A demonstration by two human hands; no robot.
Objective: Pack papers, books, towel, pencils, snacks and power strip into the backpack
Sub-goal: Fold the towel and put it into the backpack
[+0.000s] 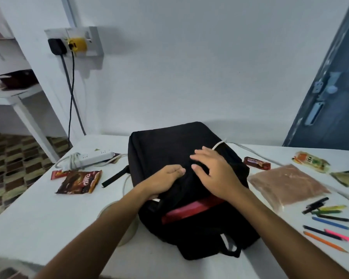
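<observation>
**Both hands on the black backpack**

A black fabric backpack (181,158) lies flat in the middle of the white counter (38,214), and everything else is placed around it. The left hand (163,180) lies on the near left part of its top with fingers curled over the dark fabric; whether it actually pinches the cloth cannot be told. The right hand (212,172) hovers or rests just above the pack's centre, fingers spread and loosely straight, holding nothing. A red band (191,210) shows across the pack's near end, below the wrists.

Left of the backpack lies a white power strip with its coiled cord (89,159), and nearer than that a brown-and-orange snack packet (80,182). A black strap (115,176) sticks out from the pack's left side.

Right of the backpack, just beside it, is a small dark-red snack bar (257,163). Further right lies a brownish folded towel in a clear bag (286,184), and beyond it a clear-wrapped orange snack (310,164). Near the right of the pack, a loose scatter of coloured pencils and pens (328,220) lies on the counter, well apart from the pack.
</observation>
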